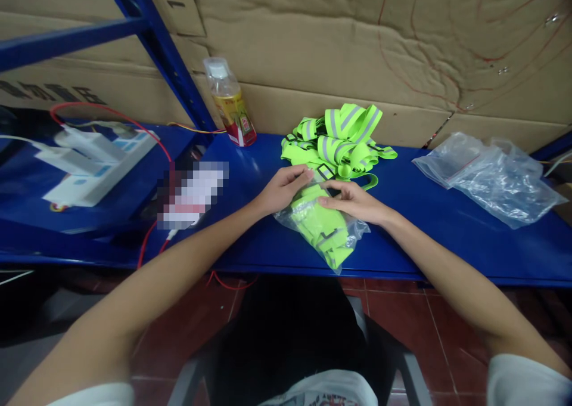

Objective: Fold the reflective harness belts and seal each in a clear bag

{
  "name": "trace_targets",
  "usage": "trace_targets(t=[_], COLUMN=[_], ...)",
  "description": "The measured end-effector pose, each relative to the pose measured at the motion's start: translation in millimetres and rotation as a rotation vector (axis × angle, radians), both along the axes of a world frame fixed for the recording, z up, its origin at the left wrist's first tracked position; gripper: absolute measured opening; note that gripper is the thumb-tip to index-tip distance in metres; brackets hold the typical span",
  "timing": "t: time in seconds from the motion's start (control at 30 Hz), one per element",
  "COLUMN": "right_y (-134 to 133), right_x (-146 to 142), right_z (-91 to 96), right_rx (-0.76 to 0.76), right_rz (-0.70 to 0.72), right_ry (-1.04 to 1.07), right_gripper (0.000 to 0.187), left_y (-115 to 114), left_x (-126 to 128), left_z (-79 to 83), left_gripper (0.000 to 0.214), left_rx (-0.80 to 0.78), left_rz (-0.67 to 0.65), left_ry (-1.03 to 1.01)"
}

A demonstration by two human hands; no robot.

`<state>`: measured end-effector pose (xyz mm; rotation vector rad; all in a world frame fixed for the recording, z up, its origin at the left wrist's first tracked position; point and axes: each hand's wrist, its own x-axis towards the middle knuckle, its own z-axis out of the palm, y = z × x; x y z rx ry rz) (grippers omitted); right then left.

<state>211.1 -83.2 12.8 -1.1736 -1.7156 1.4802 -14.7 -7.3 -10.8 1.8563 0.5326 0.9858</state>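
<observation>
A clear plastic bag [357, 233] lies near the front edge of the blue tabletop, with a folded neon-green strap [319, 218] inside it. At the bag's upper left side, my left hand [286, 190] is closed, thumb and fingers pinching the mouth. My right hand [357, 202] grips the opposite side of the mouth, its thumb lying over the green strap. Just beyond both hands sits a tangled pile of neon-green reflective straps [339, 140] with grey stripes and black buckles.
Several flat clear bags [496, 176] lie at the right. A drink bottle [232, 105] stands at the back, against cardboard [286, 54]. To the left are a blurred-out phone-like item [194, 194] with a red cable and a white power strip [102, 164]. A blue metal post [165, 54] rises behind.
</observation>
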Motion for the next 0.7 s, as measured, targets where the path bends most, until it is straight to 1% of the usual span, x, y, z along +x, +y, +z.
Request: trace_targets(t=[0.03,0.1,0.2,0.27,0.33,0.4,0.47,0.5,0.57,0.63,0.7], right_y=[0.6,1.7,1.4,-0.1,-1.1,-0.1,3.2,5.2,8.8,10.3,9.3], right_x=[1.2,5.0,11.3,13.3,13.4,13.6,15.5,17.2,20.4,21.2,17.8], right_z=[0.3,2.8,8.7,11.9,13.7,15.1,16.8,17.9,19.7,19.8,17.0], right_rx=[0.001,-0.012,-0.091,-0.107,-0.062,0.001,0.063,0.094,0.137,0.144,0.126], right_rz=[-0.009,0.015,0.144,0.181,0.108,-0.047,-0.212,-0.279,-0.346,-0.31,-0.215], right_ry=[0.003,0.014,-0.02,-0.055,-0.029,0.088,0.233,0.291,0.352,0.359,0.339], right_gripper=[0.059,0.057,0.055,0.056,0.06,0.06,0.059,0.06,0.063,0.066,0.074], left_y=[0.4,1.5,3.5,5.6,9.3,14.1,18.2,19.2,17.8,11.7,3.1], left_x=[0.1,-0.1,-0.5,-0.4,-0.5,-1.6,-3.5,-4.4,-4.7,-2.4,2.0], left_z=[0.0,0.3,0.3,-0.5,-1.7,-3.1,-3.9,-4.1,-3.9,-3.3,-3.0], left_gripper=[0.058,0.057,0.056,0.057,0.058,0.059,0.059,0.06,0.063,0.066,0.064], left_rx=[0.023,0.056,0.097,0.101,0.084,0.044,-0.031,-0.082,-0.173,-0.21,-0.2], left_rz=[0.015,0.063,0.181,0.254,0.337,0.426,0.473,0.46,0.362,0.206,0.083], left_ry=[-0.012,-0.034,-0.038,-0.046,-0.093,-0.162,-0.218,-0.231,-0.216,-0.155,-0.111])
